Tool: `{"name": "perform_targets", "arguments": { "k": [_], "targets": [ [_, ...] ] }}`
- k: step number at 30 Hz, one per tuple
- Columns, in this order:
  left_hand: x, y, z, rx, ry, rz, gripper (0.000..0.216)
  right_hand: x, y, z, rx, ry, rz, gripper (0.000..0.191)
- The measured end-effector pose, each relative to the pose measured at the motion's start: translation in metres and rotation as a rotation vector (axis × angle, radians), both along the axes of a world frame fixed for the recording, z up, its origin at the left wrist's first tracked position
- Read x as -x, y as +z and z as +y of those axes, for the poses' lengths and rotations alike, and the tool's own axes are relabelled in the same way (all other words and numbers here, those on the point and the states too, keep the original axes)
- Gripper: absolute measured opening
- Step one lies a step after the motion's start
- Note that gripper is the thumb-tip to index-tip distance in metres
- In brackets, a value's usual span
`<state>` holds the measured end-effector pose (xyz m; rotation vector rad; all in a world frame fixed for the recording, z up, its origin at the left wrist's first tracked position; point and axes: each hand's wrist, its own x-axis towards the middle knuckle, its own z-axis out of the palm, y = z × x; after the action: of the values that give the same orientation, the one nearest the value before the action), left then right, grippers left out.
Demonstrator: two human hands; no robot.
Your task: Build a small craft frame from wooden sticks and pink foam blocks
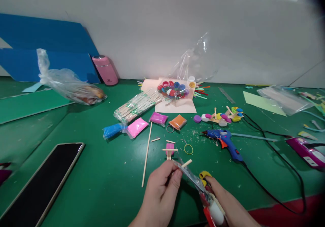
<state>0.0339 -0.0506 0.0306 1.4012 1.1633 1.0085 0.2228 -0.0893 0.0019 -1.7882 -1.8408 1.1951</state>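
My left hand (161, 189) is closed, thumb and finger pinching a short wooden stick (187, 163) whose end sticks out to the right. Scissors (194, 178) with yellow handles are in my right hand (225, 196), their blades lying against the stick close to my left fingertips. Below the scissors, by my right palm, are a white round piece (215, 213) and a red piece (208, 217), partly hidden; how they are held is unclear. Just beyond my left hand, small sticks (169, 149) lie over a pink piece. A long thin stick (147, 156) rests left of them.
A blue glue gun (223, 140) with a black cord lies at right, near a cap-and-stick assembly (220, 117). Clay packets (137, 128), bagged sticks (138, 105) and bottle caps (175, 89) are farther back. A phone (45, 183) lies left; a pink bottle (106, 70) stands by the wall.
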Motion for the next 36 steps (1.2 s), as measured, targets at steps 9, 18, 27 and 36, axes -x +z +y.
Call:
{"name": "perform_targets", "arguments": {
  "k": [9,18,27,36],
  "targets": [
    [0.0022,-0.003,0.0004,-0.024,-0.032,0.015,0.02,0.0012,0.0033,0.0008,0.033,0.035,-0.071,0.054],
    [0.0057,-0.001,0.0014,-0.03,-0.09,0.054,0.021,0.0012,-0.0003,-0.0009,0.09,0.017,0.014,0.064],
    [0.0045,0.0015,0.0003,-0.012,-0.069,0.068,0.022,0.0016,0.0041,0.0008,0.034,0.045,-0.045,0.058],
    [0.0068,-0.0013,0.0002,-0.08,-0.114,0.083,0.021,0.0014,-0.0013,0.0019,0.091,0.022,0.026,0.059]
  ]
}}
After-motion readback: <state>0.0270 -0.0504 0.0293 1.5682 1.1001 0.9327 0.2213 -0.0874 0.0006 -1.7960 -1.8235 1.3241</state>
